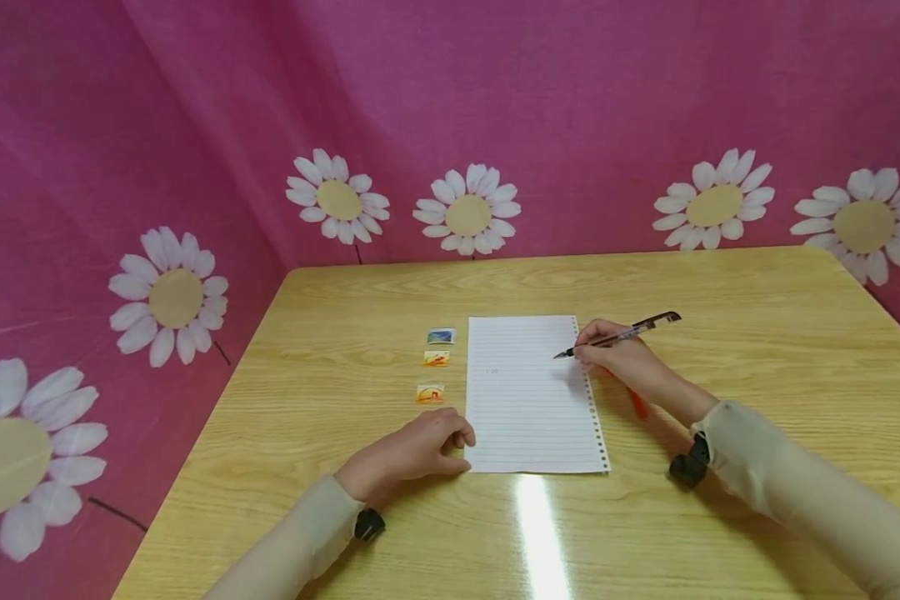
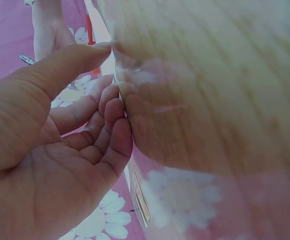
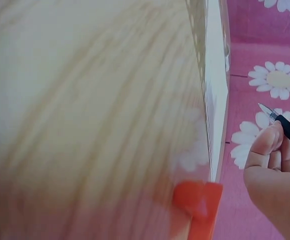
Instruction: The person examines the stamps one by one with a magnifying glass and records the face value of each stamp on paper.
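A lined sheet of paper [image 1: 528,417] with punched holes along its right edge lies on the wooden table [image 1: 330,358]. Small, faint writing shows near its left side. My right hand [image 1: 622,358] pinches a pen [image 1: 618,336] over the sheet's right edge; in the right wrist view the pen's tip [image 3: 265,107] stands clear of any surface. My left hand [image 1: 416,446] rests at the sheet's lower left edge, its fingers loosely bent with nothing between them, as the left wrist view [image 2: 60,145] shows.
Three small picture stamps, the upper blue [image 1: 441,336], the middle yellow [image 1: 436,358] and the lower orange-yellow [image 1: 430,393], lie left of the paper. A red-orange object [image 1: 637,404] lies partly hidden under the right forearm. A pink flowered cloth [image 1: 570,100] hangs behind the table.
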A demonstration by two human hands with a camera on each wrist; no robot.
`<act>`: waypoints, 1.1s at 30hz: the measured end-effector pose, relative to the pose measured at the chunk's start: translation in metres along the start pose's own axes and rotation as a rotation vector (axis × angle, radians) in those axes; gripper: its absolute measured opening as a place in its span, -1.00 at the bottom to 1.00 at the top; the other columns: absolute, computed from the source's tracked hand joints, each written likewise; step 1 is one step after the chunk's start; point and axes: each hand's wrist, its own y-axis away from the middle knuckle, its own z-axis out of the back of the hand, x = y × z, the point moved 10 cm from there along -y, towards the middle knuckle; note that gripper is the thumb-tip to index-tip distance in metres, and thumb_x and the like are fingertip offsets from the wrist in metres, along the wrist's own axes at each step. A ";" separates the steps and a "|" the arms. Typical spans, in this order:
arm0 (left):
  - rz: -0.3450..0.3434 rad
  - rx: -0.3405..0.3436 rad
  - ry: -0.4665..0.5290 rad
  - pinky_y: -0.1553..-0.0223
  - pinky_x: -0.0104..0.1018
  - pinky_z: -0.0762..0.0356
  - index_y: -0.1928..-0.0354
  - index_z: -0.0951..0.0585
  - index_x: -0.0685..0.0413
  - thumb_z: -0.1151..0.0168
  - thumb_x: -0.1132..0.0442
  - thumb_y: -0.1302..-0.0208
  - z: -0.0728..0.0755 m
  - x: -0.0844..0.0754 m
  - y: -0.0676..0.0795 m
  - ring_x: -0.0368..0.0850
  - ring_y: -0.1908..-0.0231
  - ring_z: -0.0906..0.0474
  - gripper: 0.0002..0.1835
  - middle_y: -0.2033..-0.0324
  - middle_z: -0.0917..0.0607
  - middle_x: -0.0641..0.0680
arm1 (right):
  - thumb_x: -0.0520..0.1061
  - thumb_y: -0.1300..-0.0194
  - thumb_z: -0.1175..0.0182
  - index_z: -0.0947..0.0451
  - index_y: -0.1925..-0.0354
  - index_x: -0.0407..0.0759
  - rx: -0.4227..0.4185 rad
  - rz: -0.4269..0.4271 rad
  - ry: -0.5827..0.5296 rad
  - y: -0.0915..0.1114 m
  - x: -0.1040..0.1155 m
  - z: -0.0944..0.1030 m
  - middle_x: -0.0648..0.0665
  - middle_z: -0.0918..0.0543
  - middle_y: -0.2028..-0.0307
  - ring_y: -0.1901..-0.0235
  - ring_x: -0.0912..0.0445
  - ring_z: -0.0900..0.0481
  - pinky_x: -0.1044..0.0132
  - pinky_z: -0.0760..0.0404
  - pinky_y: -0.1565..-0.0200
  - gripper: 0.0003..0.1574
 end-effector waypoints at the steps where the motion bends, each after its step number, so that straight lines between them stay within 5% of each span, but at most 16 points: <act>1: 0.000 0.000 0.005 0.20 -0.48 -0.33 0.16 -0.60 0.12 -0.38 0.25 -0.20 0.000 0.000 0.000 -0.26 0.29 -0.33 -0.79 0.32 -0.50 -0.04 | -0.15 -0.35 -0.19 -0.44 0.15 -0.26 -0.002 0.003 0.003 0.001 -0.001 0.002 0.14 -0.56 0.43 0.39 0.24 -0.54 0.35 -0.57 0.29 -0.79; 11: -0.012 -0.004 0.000 0.20 -0.49 -0.36 0.17 -0.59 0.13 -0.38 0.26 -0.20 0.000 0.001 0.001 -0.25 0.29 -0.34 -0.79 0.33 -0.52 -0.02 | -0.21 -0.38 -0.14 -0.46 0.19 -0.19 0.001 0.032 -0.029 0.007 -0.007 0.016 0.06 -0.59 0.43 0.41 0.21 -0.52 0.35 -0.55 0.28 -0.93; 33: -0.008 0.002 0.008 0.20 -0.48 -0.35 0.16 -0.58 0.17 -0.39 0.27 -0.18 0.001 -0.001 0.000 -0.24 0.29 -0.35 -0.77 0.33 -0.52 0.00 | -0.09 -0.37 -0.19 -0.48 0.14 -0.13 -0.081 -0.028 0.045 0.031 -0.019 0.065 0.20 -0.64 0.36 0.32 0.28 -0.62 0.36 -0.60 0.23 -0.83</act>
